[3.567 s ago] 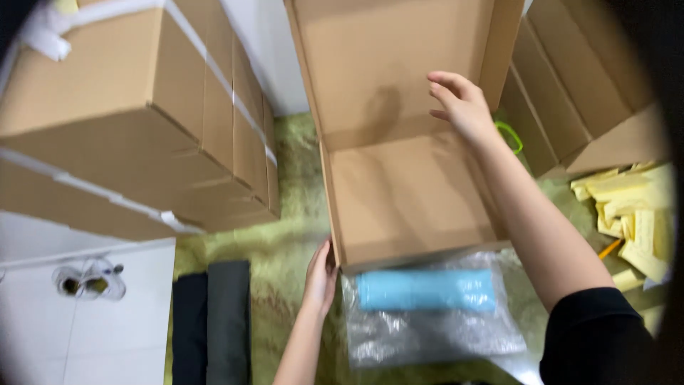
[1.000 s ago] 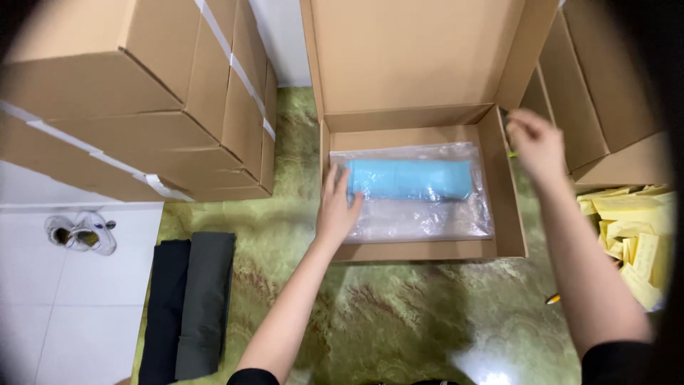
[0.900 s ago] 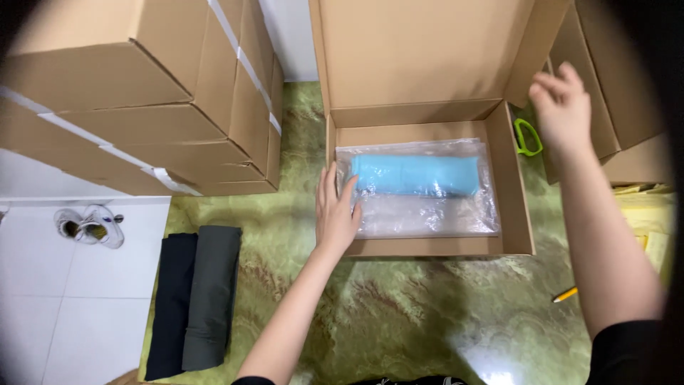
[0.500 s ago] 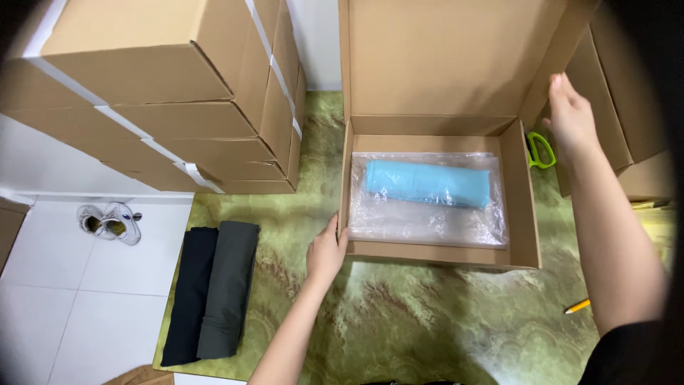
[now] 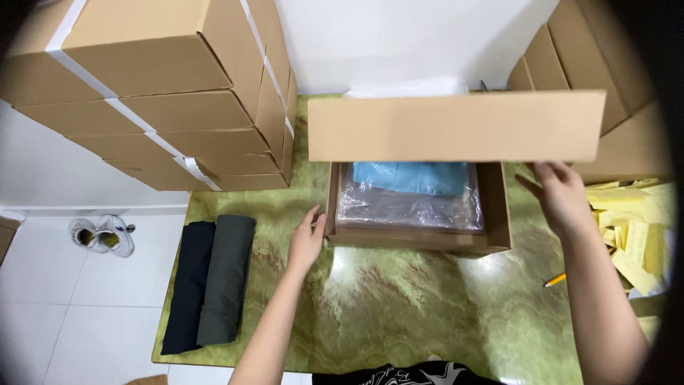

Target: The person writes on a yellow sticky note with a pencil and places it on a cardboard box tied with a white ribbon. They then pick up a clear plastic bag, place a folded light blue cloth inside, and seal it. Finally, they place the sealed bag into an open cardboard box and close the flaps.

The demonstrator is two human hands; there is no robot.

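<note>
**Cardboard box half-closed on a green marble table**

Cardboard box point(image 5: 420, 239), shallow and brown, sits on the green marble table point(image 5: 399, 314) at its far middle, with its lid point(image 5: 456, 127) swung partway down so that the lid's outer face looks at the camera and hides the back of the box; nearest the viewer, a dark garment edge shows at the bottom of the frame, and both forearms reach forward from it. At the table's near left corner lie two folded garments point(image 5: 210, 281), one black and one dark grey, side by side; a yellow pencil point(image 5: 555, 279) lies near the right forearm. The left hand point(image 5: 306, 242) rests loosely open, fingers spread a little, its fingertips against the box's front left corner, holding nothing; the right hand point(image 5: 563, 196) is also open, palm turned inward beside the box's right wall and just below the lid's right end; whether it touches the lid I cannot tell. Inside the box lies a clear plastic bag point(image 5: 410, 203) with a light blue folded item point(image 5: 410, 177) in it, partly hidden under the lid. To the right lie yellow paper slips point(image 5: 630, 228); to the left, on the white tiled floor, a pair of pale shoes point(image 5: 103, 234); farther back, taped cartons point(image 5: 157, 93) are stacked at the left, more cartons point(image 5: 570, 60) at the right, and a white wall behind.
</note>
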